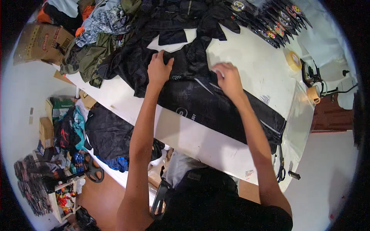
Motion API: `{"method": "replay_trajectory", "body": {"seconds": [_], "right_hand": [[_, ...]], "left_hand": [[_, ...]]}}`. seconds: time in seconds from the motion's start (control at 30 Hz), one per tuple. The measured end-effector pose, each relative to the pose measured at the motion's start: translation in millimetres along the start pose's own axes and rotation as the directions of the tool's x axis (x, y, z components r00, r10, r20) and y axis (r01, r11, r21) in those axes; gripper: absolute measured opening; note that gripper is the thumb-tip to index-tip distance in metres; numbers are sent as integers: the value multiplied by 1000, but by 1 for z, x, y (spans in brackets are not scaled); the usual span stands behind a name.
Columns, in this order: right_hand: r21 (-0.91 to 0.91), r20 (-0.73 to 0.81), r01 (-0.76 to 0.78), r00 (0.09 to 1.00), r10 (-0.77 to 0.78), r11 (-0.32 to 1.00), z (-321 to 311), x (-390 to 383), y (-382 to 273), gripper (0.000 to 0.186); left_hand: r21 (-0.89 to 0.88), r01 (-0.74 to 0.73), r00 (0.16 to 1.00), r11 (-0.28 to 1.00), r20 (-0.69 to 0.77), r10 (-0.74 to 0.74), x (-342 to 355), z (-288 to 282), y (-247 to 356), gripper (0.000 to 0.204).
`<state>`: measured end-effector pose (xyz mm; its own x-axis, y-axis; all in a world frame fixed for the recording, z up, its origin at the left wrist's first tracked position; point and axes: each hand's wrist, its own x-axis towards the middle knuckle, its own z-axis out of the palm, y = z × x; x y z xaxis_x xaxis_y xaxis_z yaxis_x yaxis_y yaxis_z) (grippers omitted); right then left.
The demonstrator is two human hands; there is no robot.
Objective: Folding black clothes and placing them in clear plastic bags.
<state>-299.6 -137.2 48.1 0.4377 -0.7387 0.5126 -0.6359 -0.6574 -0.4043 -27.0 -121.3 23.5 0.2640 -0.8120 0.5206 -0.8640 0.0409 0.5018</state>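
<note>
A black garment (225,115) with pale print and thin grey stripes lies folded lengthwise across the white table, its crumpled upper part reaching toward the back. My left hand (159,71) rests on the crumpled black fabric, thumb and fingers apart and curled onto it. My right hand (229,81) is just right of it, over the garment's upper edge, fingers bent, with something small and pale at the fingertips that I cannot make out.
The white table (262,69) holds mixed clothes (96,30), dark emblem pieces (279,27), tape rolls (293,61), a cabled device (308,73) and scissors (280,165). A cardboard box (46,42) is back left; piled fabrics (108,134) and a wooden crate (63,200) are lower left.
</note>
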Motion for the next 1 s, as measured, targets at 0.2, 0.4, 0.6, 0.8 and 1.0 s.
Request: {"method": "replay_trajectory", "body": {"seconds": [0.2, 0.4, 0.6, 0.8, 1.0], "right_hand": [[-343, 248, 105, 969, -18, 934, 45, 98, 66, 53], [-309, 358, 205, 930, -86, 929, 62, 132, 97, 25], [286, -158, 123, 984, -79, 950, 8, 143, 36, 18], [531, 309, 84, 907, -285, 843, -78, 53, -129, 14], [502, 293, 94, 917, -271, 860, -69, -53, -131, 28]], "left_hand": [[-96, 247, 934, 964, 287, -211, 2, -1, -16, 32], [-596, 310, 913, 741, 403, -58, -10, -14, -27, 20], [-662, 271, 940, 698, 340, -43, -16, -14, -50, 18], [-592, 222, 926, 775, 377, 23, -21, -18, -60, 15], [-617, 243, 908, 748, 416, 48, -22, -30, -49, 11]]}}
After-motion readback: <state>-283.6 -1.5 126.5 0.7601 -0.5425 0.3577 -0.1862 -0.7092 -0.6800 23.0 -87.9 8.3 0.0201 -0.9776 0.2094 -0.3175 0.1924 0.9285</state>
